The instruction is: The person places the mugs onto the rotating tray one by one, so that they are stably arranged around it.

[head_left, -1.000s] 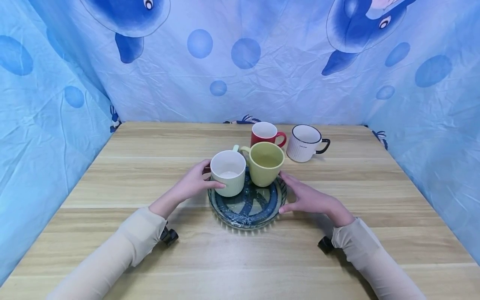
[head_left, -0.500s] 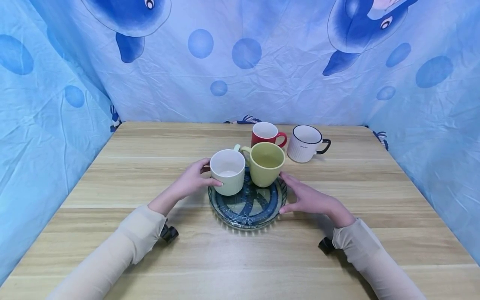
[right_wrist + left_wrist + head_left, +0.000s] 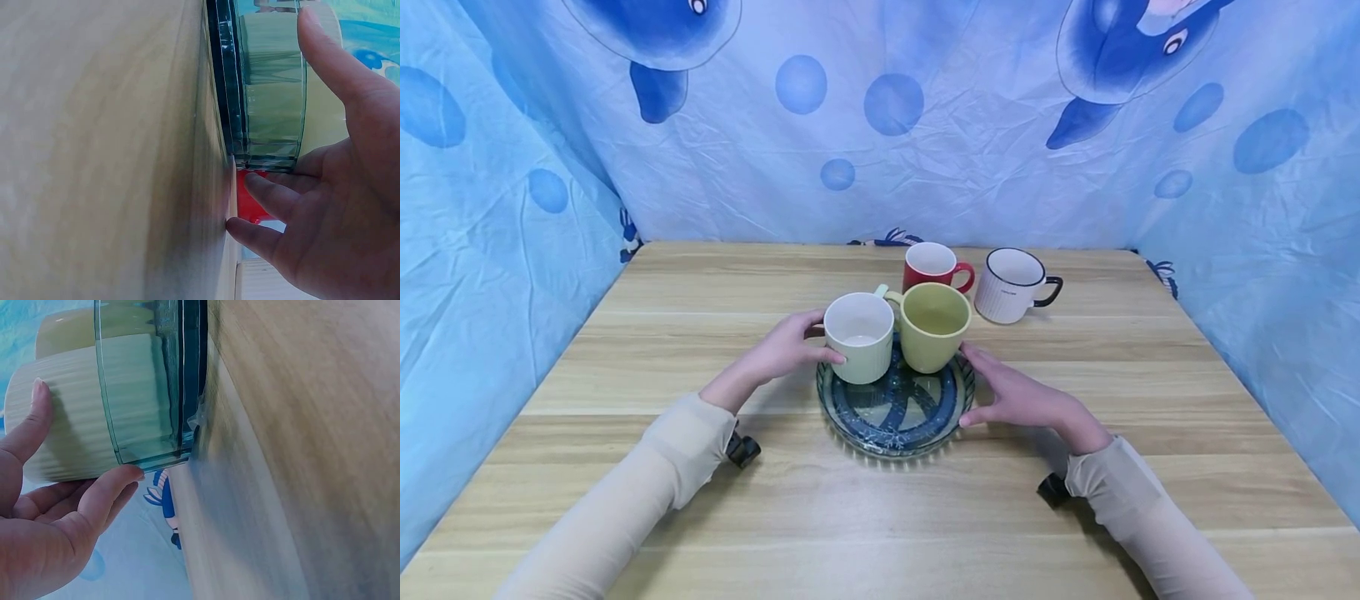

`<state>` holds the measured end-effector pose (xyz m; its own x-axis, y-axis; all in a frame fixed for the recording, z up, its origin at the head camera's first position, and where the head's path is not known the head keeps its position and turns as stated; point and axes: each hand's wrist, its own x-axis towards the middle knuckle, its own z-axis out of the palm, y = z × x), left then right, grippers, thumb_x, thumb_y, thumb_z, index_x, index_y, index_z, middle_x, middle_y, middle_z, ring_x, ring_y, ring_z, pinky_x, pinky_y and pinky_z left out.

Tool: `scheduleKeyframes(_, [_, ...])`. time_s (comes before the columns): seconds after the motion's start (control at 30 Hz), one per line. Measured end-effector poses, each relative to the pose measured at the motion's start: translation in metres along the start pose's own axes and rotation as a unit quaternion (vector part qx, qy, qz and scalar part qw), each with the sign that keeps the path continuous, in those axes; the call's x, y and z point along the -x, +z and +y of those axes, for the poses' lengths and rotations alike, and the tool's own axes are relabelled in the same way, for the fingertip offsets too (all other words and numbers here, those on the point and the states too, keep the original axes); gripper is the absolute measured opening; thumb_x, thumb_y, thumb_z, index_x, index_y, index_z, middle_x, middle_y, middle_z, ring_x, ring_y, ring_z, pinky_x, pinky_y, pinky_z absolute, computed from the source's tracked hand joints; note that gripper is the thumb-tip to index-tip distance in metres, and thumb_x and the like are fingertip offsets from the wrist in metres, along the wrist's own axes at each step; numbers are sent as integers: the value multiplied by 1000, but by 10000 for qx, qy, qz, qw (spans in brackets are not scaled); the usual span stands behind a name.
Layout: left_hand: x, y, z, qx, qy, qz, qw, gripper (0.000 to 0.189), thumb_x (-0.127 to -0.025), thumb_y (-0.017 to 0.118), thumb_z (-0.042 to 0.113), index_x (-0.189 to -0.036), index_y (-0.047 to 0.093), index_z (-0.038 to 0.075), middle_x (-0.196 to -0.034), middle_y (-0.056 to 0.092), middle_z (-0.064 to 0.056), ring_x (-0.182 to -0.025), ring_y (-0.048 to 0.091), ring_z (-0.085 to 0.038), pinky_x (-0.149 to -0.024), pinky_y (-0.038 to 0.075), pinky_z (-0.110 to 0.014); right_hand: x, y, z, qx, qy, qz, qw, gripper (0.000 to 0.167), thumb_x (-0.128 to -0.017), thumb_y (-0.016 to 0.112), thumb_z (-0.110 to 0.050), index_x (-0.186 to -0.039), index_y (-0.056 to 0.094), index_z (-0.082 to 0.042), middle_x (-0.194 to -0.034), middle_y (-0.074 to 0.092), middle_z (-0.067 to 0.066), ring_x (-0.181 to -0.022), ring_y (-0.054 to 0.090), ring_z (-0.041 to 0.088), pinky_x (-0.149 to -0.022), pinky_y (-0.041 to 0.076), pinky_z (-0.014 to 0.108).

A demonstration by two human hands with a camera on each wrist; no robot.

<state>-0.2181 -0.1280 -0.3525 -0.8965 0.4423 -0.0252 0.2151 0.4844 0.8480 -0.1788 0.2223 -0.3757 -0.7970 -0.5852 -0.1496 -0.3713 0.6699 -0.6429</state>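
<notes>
A round glass dish (image 3: 891,437) with a blue pattern on its base sits on the table, holding two mugs. My left hand (image 3: 790,346) grips the ribbed pale green mug (image 3: 868,364) at the dish's left, thumb on the near side and fingers round behind. In the left wrist view this mug (image 3: 69,419) stands partly behind the glass wall. The yellow-green mug (image 3: 928,346) stands beside it, their handles meeting at the back. Right of the dish, my right hand (image 3: 1018,392) spreads thumb and fingers along the glass wall (image 3: 275,106), fingers fairly straight.
Behind the dish stand a red mug (image 3: 917,279) with a white inside and a white ribbed mug (image 3: 1000,300) with a black rim and handle. The wooden table (image 3: 880,533) runs back to a blue whale-print cloth (image 3: 737,183).
My left hand has pushed the pale green mug slightly farther back in the dish, its handle now against the yellow-green mug's handle. The right hand stays at the dish's side.
</notes>
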Motion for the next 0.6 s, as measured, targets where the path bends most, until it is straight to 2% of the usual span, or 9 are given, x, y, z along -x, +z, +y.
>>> scheduleKeyframes(0.33, [3,-2,-4,13,-10,-355,9994,73,-83,76,13,-142,40,-7,-143,47,-27,-131,48,-43,-110,43,-50,0,0,1,12,73,-28,10000,115,-77,78,-44,-155,5,-2,-163,5,17,-150,9,37,-122,17,55])
scheduleKeyframes(0.6, [7,-10,-9,167,-143,-910,9956,80,-81,75,4,-144,30,-12,-149,36,-31,-134,43,-45,-109,43,-45,0,-2,4,66,79,-106,9999,115,-78,77,-47,-155,5,-2,-163,4,18,-150,8,39,-122,17,57])
